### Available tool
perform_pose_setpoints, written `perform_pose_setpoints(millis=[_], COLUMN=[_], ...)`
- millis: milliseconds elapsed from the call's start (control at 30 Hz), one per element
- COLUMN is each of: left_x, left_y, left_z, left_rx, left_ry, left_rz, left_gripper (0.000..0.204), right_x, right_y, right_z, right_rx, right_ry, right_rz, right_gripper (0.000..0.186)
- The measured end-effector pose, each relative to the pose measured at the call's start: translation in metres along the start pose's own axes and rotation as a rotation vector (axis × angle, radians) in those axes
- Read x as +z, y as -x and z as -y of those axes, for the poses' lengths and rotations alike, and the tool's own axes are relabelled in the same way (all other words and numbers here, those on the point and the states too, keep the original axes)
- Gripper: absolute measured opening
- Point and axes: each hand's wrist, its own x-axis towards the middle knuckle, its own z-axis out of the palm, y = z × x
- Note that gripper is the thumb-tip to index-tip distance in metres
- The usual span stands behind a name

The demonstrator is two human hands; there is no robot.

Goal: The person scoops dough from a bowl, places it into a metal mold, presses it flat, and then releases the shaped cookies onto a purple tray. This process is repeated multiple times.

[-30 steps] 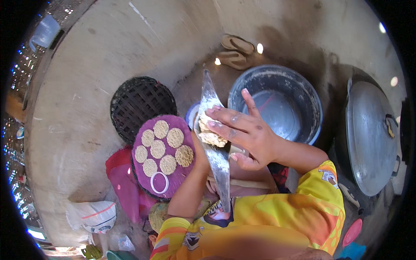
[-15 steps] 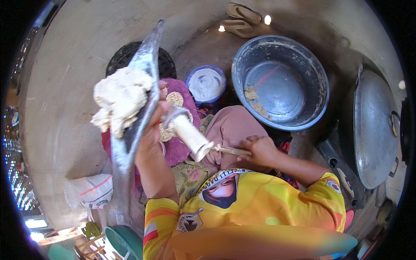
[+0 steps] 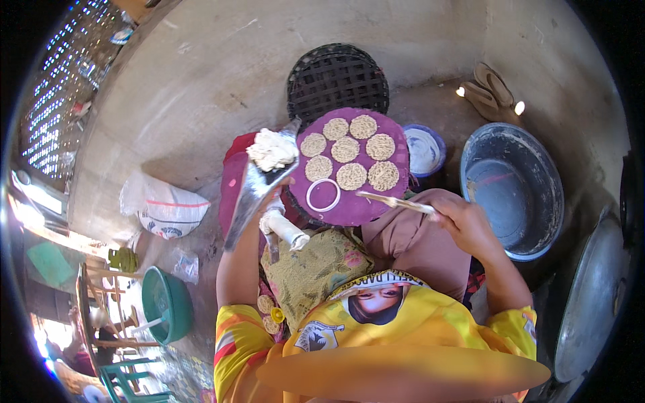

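Observation:
My left hand (image 3: 277, 193) is closed around a metal dough press (image 3: 244, 209), partly hidden behind it. A lump of pale dough (image 3: 271, 149) sits in the press's hopper, and a dough-smeared tube (image 3: 289, 230) points toward my lap. Between the fingers of my right hand (image 3: 458, 220) is a thin wooden stick (image 3: 398, 203), its far end over the edge of a round purple cloth-covered board (image 3: 359, 213). Several discs of squiggly dough strands (image 3: 345, 150) lie on the board. A white ring (image 3: 310, 195) rests at its near left part.
Behind the board stands a dark woven basket (image 3: 338, 80). To the right are a blue bowl of white powder (image 3: 422, 151), a large dark basin (image 3: 514, 191), sandals (image 3: 494, 84) and a big metal lid (image 3: 588, 302). A white sack (image 3: 171, 213) and green tub (image 3: 176, 305) stand left.
The press has moved down and away from my view, and its tube is now apart from the stick. My right hand has lifted the stick toward the board. My view has turned left.

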Motion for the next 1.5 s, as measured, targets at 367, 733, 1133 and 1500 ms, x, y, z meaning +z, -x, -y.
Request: perform_pose_setpoints(millis=[367,733,1133,1500], left_x=[-0.006,0.017,0.017,0.026], left_y=[0.039,0.049,0.041,0.046], left_z=[0.013,0.061,0.014,0.044], left_rx=[-0.436,-0.444,-0.497,-0.334], left_ry=[0.802,0.554,0.602,0.303], left_rz=[0.010,-0.053,-0.017,-0.012], left_gripper=[0.057,0.034,0.034,0.038], right_x=[-0.003,0.033,-0.024,0.026], right_y=[-0.118,-0.109,-0.119,-0.114], right_z=[0.114,0.160,0.161,0.160], right_rx=[-0.226,-0.662,-0.495,-0.757], right_ry=[0.408,0.886,0.897,0.908], right_rz=[0.083,0.244,0.091,0.361], right_gripper=[0.018,0.014,0.013,0.013])
